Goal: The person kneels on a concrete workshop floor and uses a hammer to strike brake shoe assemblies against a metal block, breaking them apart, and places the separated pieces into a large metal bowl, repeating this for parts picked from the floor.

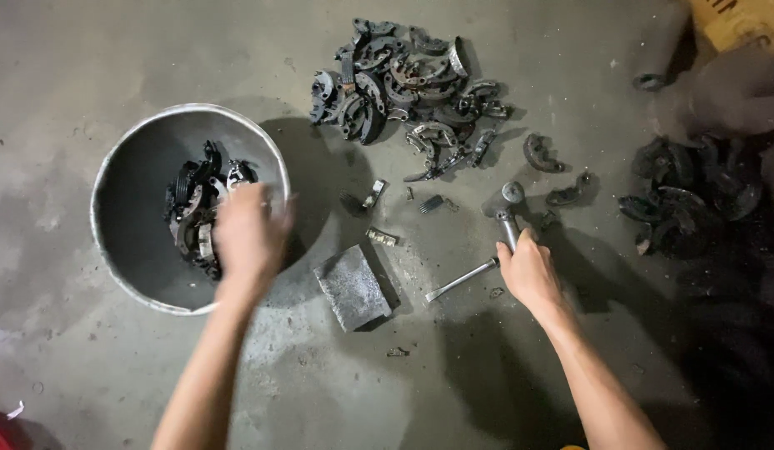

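Grey concrete floor (87, 350), stained and dusty, is seen from above, and everything is spread directly on it. At the left a round metal bowl (128, 167) is set, with a small heap of dark curved metal parts (195, 212) lying inside against its right wall. The left hand (249, 233) is held over the bowl's right rim, just beside that heap; it is blurred, the fingers appear loosely spread, and whether anything is held in it cannot be told. The right hand (528, 271) is closed around the handle of a hammer (508, 212), whose round head is pointed away from the person and is rested on or just above the floor. A thin metal rod (460, 279) is laid slanting just left of that hand, its near end touching or almost touching the fingers. Between the two hands a flat grey block (353, 287) is placed, with a few small loose pieces (378, 212) scattered just beyond it. A large pile of similar curved parts (408, 83) is heaped at the top centre, well apart from both hands. Another dark pile (695, 200) is seen at the right, in shadow, with two single pieces (553, 171) lying between the piles, near the hammer head.
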